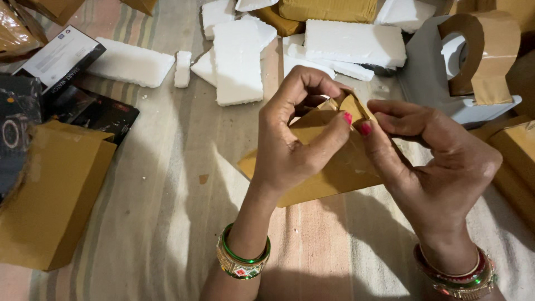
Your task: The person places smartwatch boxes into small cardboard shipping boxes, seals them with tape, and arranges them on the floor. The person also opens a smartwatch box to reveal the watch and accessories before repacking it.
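My left hand (295, 139) and my right hand (429, 161) both pinch the upper corner of a brown paper envelope (329, 173) held over a striped cloth. The thumbs and forefingers meet at a small folded flap at the envelope's top. The lower part of the envelope rests on the cloth between my wrists. Green and gold bangles sit on the left wrist, red and green ones on the right.
A grey tape dispenser (440, 72) with a roll of brown tape (485, 53) stands at the upper right. Several white foam slabs (239, 56) lie at the top. A brown paper bag (50, 189) and black boxes (83, 106) lie at the left.
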